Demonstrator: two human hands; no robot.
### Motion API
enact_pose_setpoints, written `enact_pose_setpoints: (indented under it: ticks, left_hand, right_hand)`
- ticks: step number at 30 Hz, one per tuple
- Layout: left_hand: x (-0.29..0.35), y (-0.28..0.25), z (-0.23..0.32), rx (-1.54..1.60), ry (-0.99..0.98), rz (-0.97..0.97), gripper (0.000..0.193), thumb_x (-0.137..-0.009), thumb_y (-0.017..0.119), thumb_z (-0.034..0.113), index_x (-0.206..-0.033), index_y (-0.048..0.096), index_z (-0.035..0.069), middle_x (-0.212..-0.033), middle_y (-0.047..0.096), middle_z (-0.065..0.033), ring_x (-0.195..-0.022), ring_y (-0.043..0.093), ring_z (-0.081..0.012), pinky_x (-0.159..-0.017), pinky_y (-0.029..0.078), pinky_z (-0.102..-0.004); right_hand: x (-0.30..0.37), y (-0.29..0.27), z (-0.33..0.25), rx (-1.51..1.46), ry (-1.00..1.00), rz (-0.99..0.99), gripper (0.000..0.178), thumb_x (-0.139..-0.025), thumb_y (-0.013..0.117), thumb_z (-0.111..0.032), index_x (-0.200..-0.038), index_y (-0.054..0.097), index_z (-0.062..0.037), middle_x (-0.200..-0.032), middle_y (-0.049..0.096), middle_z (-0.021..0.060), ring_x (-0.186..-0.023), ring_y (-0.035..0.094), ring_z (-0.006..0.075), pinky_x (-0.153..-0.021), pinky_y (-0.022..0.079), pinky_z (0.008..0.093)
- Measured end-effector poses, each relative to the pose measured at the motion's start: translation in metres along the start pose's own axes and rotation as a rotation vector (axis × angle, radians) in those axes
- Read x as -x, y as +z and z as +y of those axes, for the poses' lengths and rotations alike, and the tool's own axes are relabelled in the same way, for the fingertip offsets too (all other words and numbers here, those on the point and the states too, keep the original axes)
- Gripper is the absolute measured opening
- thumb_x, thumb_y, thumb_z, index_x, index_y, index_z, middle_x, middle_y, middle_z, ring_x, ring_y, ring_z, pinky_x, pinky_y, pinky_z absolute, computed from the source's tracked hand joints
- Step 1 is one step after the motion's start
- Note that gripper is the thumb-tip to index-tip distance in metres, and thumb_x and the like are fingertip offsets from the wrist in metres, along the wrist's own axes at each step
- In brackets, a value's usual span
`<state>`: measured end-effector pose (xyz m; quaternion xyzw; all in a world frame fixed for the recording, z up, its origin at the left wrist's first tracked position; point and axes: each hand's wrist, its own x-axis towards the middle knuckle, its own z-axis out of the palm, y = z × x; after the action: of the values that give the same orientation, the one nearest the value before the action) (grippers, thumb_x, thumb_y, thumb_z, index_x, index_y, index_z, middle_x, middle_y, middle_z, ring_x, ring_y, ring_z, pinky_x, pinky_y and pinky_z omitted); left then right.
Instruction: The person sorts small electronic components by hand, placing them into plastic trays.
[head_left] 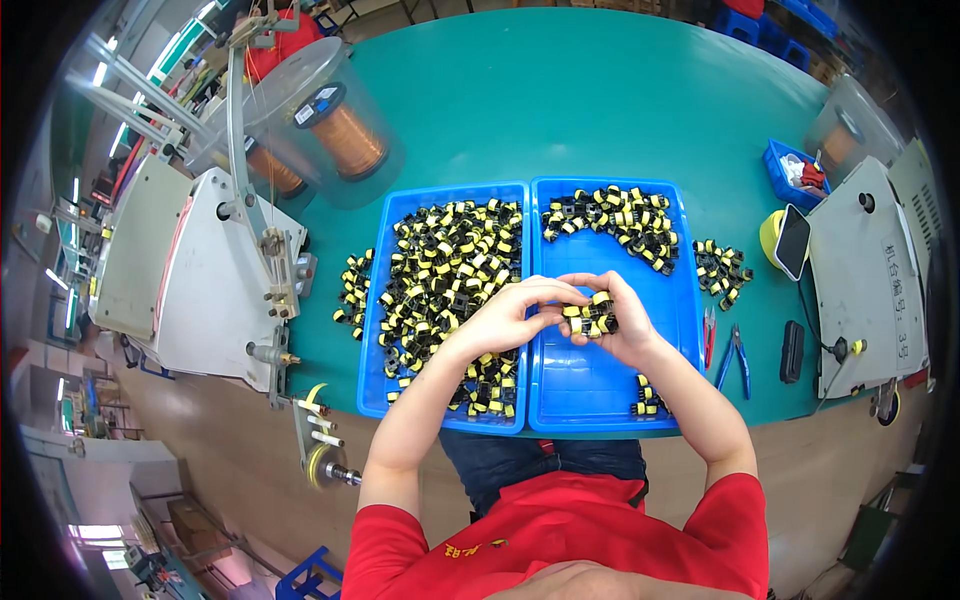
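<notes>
Over the right blue tray, my two hands meet. My right hand is closed around several small black coil bobbins wrapped with yellow tape. Next to them, my left hand has its thumb and fingers bent in at the edge of that handful; whatever its fingertips pinch is too small to make out. A thick heap of the same bobbins fills the left blue tray. In the right tray, more bobbins lie along the far side, and a few sit in the near right corner.
Loose bobbins lie on the green table outside both trays. At right are red-handled pliers, blue-handled pliers, a black case, and a phone. Winding machines flank the table; copper wire spools stand behind.
</notes>
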<state>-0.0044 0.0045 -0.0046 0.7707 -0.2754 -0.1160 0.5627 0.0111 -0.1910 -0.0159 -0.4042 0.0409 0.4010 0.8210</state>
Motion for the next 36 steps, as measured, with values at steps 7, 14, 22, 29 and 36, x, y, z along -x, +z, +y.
enact_pose_setpoints:
  ticks: [7, 14, 22, 29, 36]
  left_hand:
    - [-0.003, -0.002, -0.005, 0.481, -0.066, 0.278, 0.025, -0.087, 0.060, 0.008, -0.111, 0.057, 0.002, -0.106, 0.055, -0.0043, -0.098, 0.055, -0.0149, -0.085, 0.044, -0.0275]
    - [-0.001, -0.011, -0.006, 0.959, -0.180, 0.229, 0.031, -0.094, 0.051, 0.020, -0.116, 0.049, -0.002, -0.100, 0.057, -0.0119, -0.094, 0.060, -0.0199, -0.081, 0.049, -0.0290]
    - [-0.002, -0.011, -0.010, 1.177, -0.292, 0.217, 0.033, -0.097, 0.044, 0.022, -0.116, 0.047, -0.004, -0.099, 0.059, -0.0127, -0.084, 0.062, -0.0188, -0.073, 0.053, -0.0259]
    - [-0.003, -0.004, -0.008, 0.732, -0.300, 0.294, 0.018, -0.091, 0.053, 0.020, -0.096, 0.056, 0.002, -0.087, 0.058, -0.0059, -0.073, 0.055, -0.0114, -0.064, 0.044, -0.0224]
    - [-0.004, 0.015, -0.008, 0.006, -0.136, 0.189, 0.028, -0.080, 0.068, 0.013, -0.104, 0.059, 0.003, -0.092, 0.056, -0.0017, -0.078, 0.052, -0.0060, -0.068, 0.044, -0.0225]
  right_hand:
    - [-0.001, 0.002, -0.009, -0.288, 0.092, 0.124, 0.040, -0.086, 0.041, -0.025, -0.111, 0.049, 0.0044, -0.105, 0.056, 0.0241, -0.091, 0.060, 0.0355, -0.075, 0.054, 0.0390]
    - [-0.003, 0.007, -0.010, -0.509, 0.103, 0.152, 0.042, -0.088, 0.037, -0.021, -0.112, 0.045, 0.0128, -0.114, 0.047, 0.0297, -0.112, 0.048, 0.0446, -0.094, 0.048, 0.0462]
    - [-0.009, -0.015, -0.006, -0.311, 0.175, -0.026, 0.047, -0.085, 0.039, -0.027, -0.119, 0.048, 0.0040, -0.097, 0.058, 0.0195, -0.069, 0.056, 0.0202, -0.056, 0.047, 0.0281]
    - [0.001, 0.008, -0.007, 0.017, 0.074, 0.063, 0.050, -0.090, 0.032, -0.033, -0.130, 0.042, -0.0041, -0.085, 0.057, 0.0138, -0.059, 0.050, 0.0149, -0.045, 0.037, 0.0242]
    - [0.001, 0.002, -0.001, 0.078, -0.051, 0.027, 0.050, -0.093, 0.028, -0.036, -0.130, 0.040, -0.0051, -0.084, 0.057, 0.0118, -0.061, 0.051, 0.0153, -0.047, 0.038, 0.0260]
